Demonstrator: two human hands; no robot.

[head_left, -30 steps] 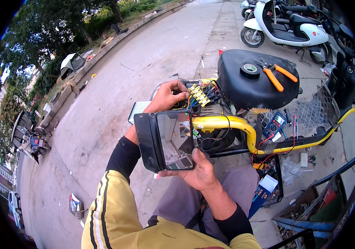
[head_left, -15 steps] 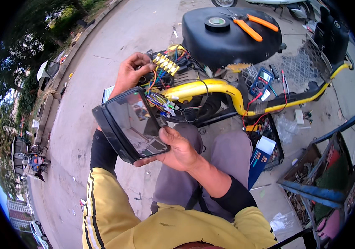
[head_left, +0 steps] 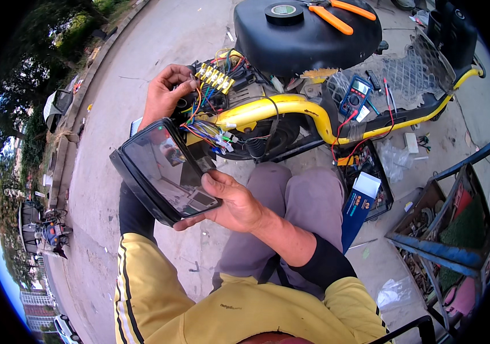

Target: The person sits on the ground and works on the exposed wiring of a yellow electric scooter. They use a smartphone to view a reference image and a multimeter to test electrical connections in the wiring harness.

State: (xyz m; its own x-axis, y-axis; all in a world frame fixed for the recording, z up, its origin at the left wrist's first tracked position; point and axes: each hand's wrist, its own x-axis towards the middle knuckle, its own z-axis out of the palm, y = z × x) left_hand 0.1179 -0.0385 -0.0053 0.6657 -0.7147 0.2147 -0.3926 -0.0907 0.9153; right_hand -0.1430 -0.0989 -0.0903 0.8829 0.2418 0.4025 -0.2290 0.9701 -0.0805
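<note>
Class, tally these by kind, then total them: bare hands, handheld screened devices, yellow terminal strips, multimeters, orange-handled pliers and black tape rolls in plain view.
Hands: 2 (left hand, right hand)
Screened device: 1
Terminal strip: 1
Multimeter: 1
Pliers: 1
Tape roll: 1
Total: 7

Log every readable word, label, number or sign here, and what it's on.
None can be quoted.
Blue package: coloured print, too small.
Multimeter: display and dial markings, too small.
Yellow frame tube: dark marking, blurred.
Yellow top: dark mark on front, unclear whether lettering.
</note>
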